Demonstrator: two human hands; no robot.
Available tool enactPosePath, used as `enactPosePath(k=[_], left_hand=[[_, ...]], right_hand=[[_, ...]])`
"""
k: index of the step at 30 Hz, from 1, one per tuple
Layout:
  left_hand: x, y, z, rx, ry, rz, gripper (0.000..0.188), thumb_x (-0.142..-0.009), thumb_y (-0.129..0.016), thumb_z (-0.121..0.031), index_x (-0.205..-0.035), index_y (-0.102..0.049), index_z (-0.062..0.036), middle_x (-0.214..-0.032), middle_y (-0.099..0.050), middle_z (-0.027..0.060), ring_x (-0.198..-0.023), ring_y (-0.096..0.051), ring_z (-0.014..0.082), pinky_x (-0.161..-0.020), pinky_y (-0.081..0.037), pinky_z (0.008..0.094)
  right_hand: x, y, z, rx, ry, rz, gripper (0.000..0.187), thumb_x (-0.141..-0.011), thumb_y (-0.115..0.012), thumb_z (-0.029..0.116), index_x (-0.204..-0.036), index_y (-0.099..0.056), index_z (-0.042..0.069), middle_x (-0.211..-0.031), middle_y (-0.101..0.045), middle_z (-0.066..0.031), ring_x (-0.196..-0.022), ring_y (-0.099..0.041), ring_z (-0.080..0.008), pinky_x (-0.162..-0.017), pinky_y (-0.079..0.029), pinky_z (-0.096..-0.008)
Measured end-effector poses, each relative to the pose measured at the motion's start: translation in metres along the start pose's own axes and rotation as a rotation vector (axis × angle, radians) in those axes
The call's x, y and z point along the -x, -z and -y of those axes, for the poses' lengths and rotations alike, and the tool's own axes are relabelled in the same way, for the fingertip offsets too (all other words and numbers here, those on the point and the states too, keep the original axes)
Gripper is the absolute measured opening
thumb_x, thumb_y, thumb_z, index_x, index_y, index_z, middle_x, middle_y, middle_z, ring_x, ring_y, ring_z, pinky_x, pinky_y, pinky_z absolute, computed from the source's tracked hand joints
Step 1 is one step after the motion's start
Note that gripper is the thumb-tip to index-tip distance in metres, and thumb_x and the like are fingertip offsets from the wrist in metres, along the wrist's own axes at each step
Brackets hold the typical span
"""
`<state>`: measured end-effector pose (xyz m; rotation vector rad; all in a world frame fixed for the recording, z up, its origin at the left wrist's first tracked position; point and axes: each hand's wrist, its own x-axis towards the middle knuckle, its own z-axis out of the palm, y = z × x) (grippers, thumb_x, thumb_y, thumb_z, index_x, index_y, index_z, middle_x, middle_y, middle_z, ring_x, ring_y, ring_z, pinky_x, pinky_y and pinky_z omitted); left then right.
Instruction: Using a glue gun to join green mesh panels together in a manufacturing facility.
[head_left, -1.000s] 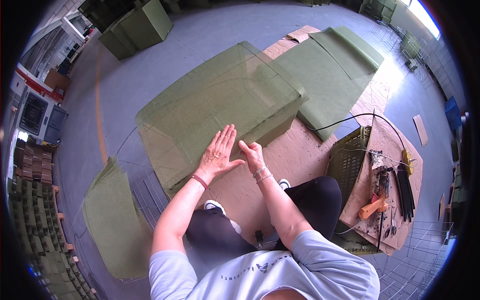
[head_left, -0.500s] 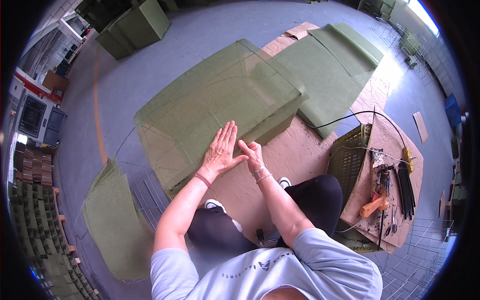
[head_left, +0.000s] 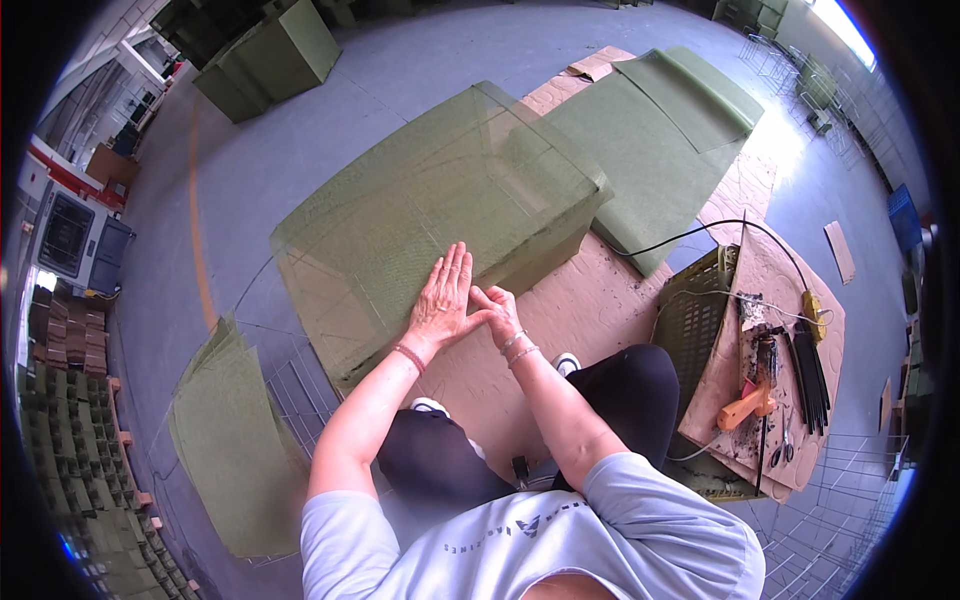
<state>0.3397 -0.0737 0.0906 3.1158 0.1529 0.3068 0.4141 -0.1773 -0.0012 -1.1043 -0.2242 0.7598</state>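
A large box form (head_left: pixel 440 200) covered in thin green see-through sheet stands before me on brown cardboard. My left hand (head_left: pixel 440 298) lies flat along its near edge, fingers straight and together, thumb pointing out to the right. Right beside it, my right hand (head_left: pixel 502 312) is closed, its fingers curled in at the tip of the left thumb. Whatever those fingers may hold is hidden. Wire lines show through the box's top, and its right side is a darker green wall.
Behind it, green sheets (head_left: pixel 640 140) lie on cardboard. At right, a crate (head_left: pixel 695 310) topped with cardboard carries an orange-handled glue gun (head_left: pixel 748 408), scissors (head_left: pixel 782 450) and black sticks (head_left: pixel 808 375). A cable (head_left: pixel 690 232) arches toward the box. More green sheets (head_left: pixel 235 450) lean on wire frames at left.
My right hand has shifted slightly left, and its raised thumb has folded down against the left thumb. The left hand stays flat in the same place.
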Motion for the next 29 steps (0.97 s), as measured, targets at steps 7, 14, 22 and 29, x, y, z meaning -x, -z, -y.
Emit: enactPosePath(k=[7,14,22,29], left_hand=[[0.009,0.005,0.002,0.02,0.014,0.029,0.108,-0.076,-0.055,-0.067,-0.142,-0.016,0.0099,-0.149,-0.018,0.0272,-0.14,-0.018,0.0354,-0.115,-0.019,0.0435],[0.018,-0.009,0.003,0.025,0.062,-0.048,0.098,-0.082,-0.046,-0.066,-0.139,-0.023,0.0102,-0.147,-0.023,0.028,-0.138,-0.022,0.037,-0.114,-0.021,0.0452],[0.042,-0.007,0.01,-0.064,0.27,-0.102,0.065,-0.091,-0.05,-0.038,-0.137,-0.034,0.0049,-0.145,-0.033,0.0199,-0.136,-0.03,0.03,-0.112,-0.027,0.0415],[0.042,-0.014,0.011,-0.216,0.285,-0.1,0.062,-0.09,-0.053,-0.037,-0.138,-0.037,-0.0007,-0.147,-0.033,0.0143,-0.137,-0.03,0.026,-0.112,-0.028,0.0386]], right_hand=[[-0.011,-0.02,0.083,0.548,0.518,-0.301,0.024,-0.091,-0.056,0.024,-0.097,-0.061,0.001,-0.086,-0.063,-0.0102,-0.083,-0.06,-0.0236,-0.072,-0.047,-0.0327],[-0.055,-0.031,0.097,1.558,0.925,0.419,0.064,-0.091,-0.045,0.046,-0.136,-0.037,0.001,-0.137,-0.045,-0.0159,-0.13,-0.039,-0.0291,-0.107,-0.029,-0.0443],[-0.066,-0.014,0.099,1.607,1.101,0.711,0.079,-0.089,-0.031,0.062,-0.139,-0.033,0.001,-0.141,-0.041,-0.0157,-0.132,-0.038,-0.0291,-0.107,-0.03,-0.0467],[-0.051,-0.015,0.077,1.661,1.112,0.462,0.081,-0.085,-0.039,0.061,-0.141,-0.031,0.003,-0.144,-0.039,-0.0133,-0.134,-0.036,-0.0255,-0.109,-0.026,-0.0453]])
